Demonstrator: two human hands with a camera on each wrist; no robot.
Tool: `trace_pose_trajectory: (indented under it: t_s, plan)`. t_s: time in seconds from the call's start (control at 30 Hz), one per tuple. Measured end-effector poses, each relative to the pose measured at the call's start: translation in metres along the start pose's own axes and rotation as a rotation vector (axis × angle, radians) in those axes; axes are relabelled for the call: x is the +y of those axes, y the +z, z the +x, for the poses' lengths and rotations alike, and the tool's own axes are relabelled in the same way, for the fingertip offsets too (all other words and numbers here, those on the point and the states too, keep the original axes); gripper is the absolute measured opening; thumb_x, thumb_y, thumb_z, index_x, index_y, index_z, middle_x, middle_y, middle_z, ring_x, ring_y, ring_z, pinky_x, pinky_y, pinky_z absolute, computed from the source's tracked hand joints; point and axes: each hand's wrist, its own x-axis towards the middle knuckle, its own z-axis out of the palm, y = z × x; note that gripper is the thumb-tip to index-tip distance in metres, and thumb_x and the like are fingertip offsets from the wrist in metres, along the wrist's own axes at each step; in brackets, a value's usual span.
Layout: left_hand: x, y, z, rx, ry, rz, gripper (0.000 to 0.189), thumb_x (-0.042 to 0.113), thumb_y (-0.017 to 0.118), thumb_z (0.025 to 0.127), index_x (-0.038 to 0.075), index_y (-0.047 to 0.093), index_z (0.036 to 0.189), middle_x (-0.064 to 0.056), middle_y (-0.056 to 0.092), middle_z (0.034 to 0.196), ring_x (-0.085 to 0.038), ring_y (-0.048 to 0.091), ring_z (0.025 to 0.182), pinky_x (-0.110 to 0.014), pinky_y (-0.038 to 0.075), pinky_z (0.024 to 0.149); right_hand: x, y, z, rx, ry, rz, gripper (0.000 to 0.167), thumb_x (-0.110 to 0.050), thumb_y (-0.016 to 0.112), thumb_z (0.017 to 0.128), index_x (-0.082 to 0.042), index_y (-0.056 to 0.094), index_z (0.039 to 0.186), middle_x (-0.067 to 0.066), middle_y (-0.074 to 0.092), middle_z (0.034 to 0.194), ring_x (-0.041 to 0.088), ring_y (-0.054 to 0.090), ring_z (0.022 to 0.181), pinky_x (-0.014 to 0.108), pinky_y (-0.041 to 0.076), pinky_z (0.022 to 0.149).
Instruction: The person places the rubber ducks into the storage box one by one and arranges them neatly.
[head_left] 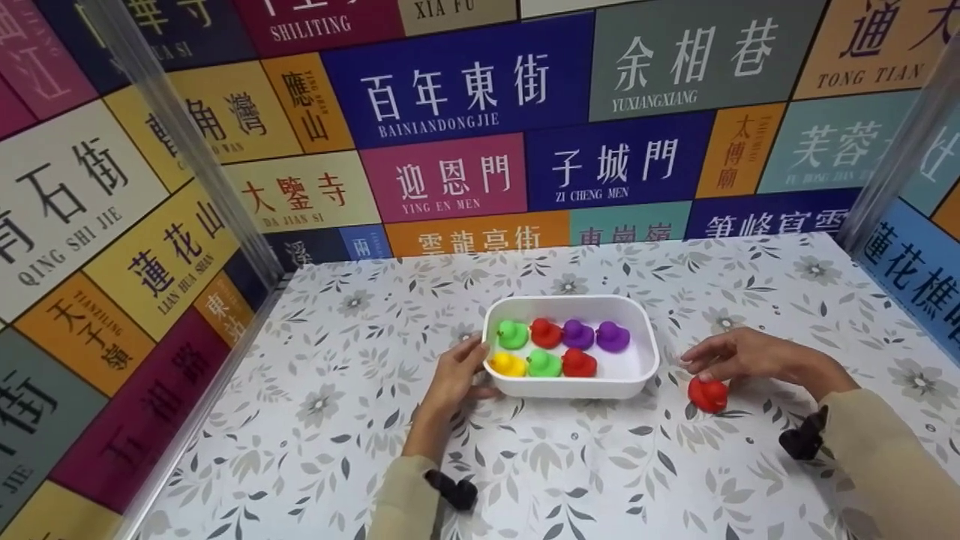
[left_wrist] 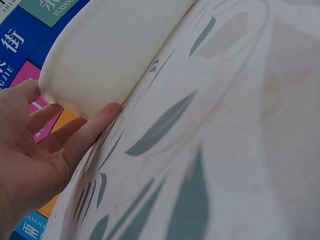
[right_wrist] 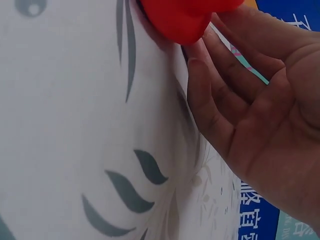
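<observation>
A white plastic tub (head_left: 577, 388) stands on the table with several small rubber ducks in two rows. The back row has a green duck (head_left: 514, 335), a red one and two purple ones; the front row has yellow, green and red. My left hand (head_left: 451, 375) rests against the tub's left end, its fingertips touching the outer wall (left_wrist: 110, 50) in the left wrist view. To the right of the tub, a loose red duck (head_left: 708, 394) sits on the tablecloth. My right hand (head_left: 757, 360) is over and behind this duck, fingers extended, thumb close beside it; contact is unclear.
A white cloth (head_left: 360, 457) with grey leaves and flowers covers the table. Colourful panels with Chinese lettering (head_left: 450, 176) rise behind and at both sides. Clear upright corner strips (head_left: 202, 150) stand at the table's back corners. Each wrist carries a small black device (head_left: 804, 439).
</observation>
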Motion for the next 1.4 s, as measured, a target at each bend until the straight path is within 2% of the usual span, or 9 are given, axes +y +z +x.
trace_pose_trajectory:
  t_s: [0.17,0.47,0.73,0.83,0.93,1.03,1.1,1.3,1.4]
  plan:
    - [0.001,0.0,-0.001,0.001,0.004,-0.001,0.05,0.03,0.054,0.103,0.013,0.049,0.149,-0.022,0.053,0.146,-0.034,0.065,0.121,-0.036,0.068,0.067,0.0,0.001,-0.004,0.0,0.0,-0.045,0.051,-0.024,0.077,0.087,0.0,0.064,0.13,0.016,0.073,0.117,0.004,0.066,0.097,0.014,0.055,0.082]
    - [0.0,0.0,0.0,-0.007,0.007,-0.006,0.049,0.029,0.053,0.104,0.01,0.049,0.149,-0.023,0.054,0.146,-0.036,0.062,0.125,-0.036,0.068,0.068,0.001,0.006,-0.008,-0.003,-0.003,-0.062,0.044,-0.022,0.071,0.093,0.002,0.064,0.129,0.017,0.071,0.119,0.005,0.065,0.096,0.017,0.054,0.075]
    - [0.001,0.0,0.0,0.002,-0.007,0.013,0.05,0.031,0.054,0.103,0.012,0.048,0.149,-0.023,0.054,0.146,-0.034,0.063,0.123,-0.035,0.068,0.068,0.003,0.007,-0.021,0.046,0.081,-0.031,0.043,-0.021,0.066,0.096,0.002,0.06,0.132,0.008,0.068,0.111,0.014,0.056,0.081,0.023,0.053,0.064]
    - [0.001,0.0,-0.001,-0.001,-0.006,0.014,0.05,0.032,0.054,0.103,0.013,0.048,0.149,-0.023,0.054,0.145,-0.034,0.064,0.122,-0.036,0.068,0.069,0.004,0.006,-0.026,0.03,0.077,-0.005,0.046,-0.022,0.066,0.096,0.003,0.059,0.134,0.01,0.066,0.112,0.013,0.057,0.084,0.024,0.056,0.064]
    - [0.001,0.0,0.0,-0.005,-0.012,0.009,0.051,0.033,0.054,0.103,0.013,0.048,0.149,-0.023,0.053,0.146,-0.034,0.063,0.123,-0.036,0.068,0.07,0.005,0.006,-0.029,0.012,0.07,0.006,0.05,-0.024,0.068,0.094,0.001,0.058,0.136,0.018,0.064,0.123,0.015,0.059,0.091,0.028,0.059,0.067]
    - [0.001,-0.001,0.0,-0.004,-0.022,0.005,0.051,0.033,0.054,0.103,0.014,0.047,0.15,-0.023,0.053,0.146,-0.034,0.063,0.123,-0.037,0.068,0.07,0.005,0.007,-0.03,0.005,0.049,-0.03,0.055,-0.024,0.072,0.09,-0.004,0.057,0.139,0.024,0.058,0.135,0.021,0.059,0.101,0.031,0.06,0.072]
    - [0.001,-0.001,0.0,0.0,-0.026,0.005,0.051,0.033,0.054,0.103,0.014,0.047,0.15,-0.023,0.053,0.146,-0.034,0.063,0.123,-0.037,0.068,0.07,0.005,0.008,-0.03,0.012,0.015,-0.07,0.059,-0.024,0.075,0.087,-0.006,0.057,0.14,0.025,0.057,0.137,0.021,0.059,0.103,0.028,0.058,0.074]
    - [0.002,0.0,-0.001,0.002,-0.013,0.004,0.05,0.031,0.053,0.103,0.013,0.048,0.149,-0.023,0.055,0.144,-0.033,0.065,0.12,-0.036,0.068,0.068,0.004,0.016,-0.027,0.014,-0.088,-0.074,0.065,-0.02,0.08,0.084,-0.001,0.054,0.14,0.024,0.062,0.124,0.011,0.061,0.079,0.024,0.057,0.061]
    - [0.001,0.0,-0.002,-0.005,0.009,-0.001,0.05,0.03,0.053,0.103,0.011,0.049,0.149,-0.022,0.056,0.143,-0.033,0.065,0.119,-0.036,0.068,0.067,0.003,0.019,-0.025,0.052,-0.109,-0.118,0.061,-0.022,0.082,0.083,-0.004,0.059,0.136,0.016,0.065,0.116,0.01,0.057,0.082,0.02,0.052,0.064]
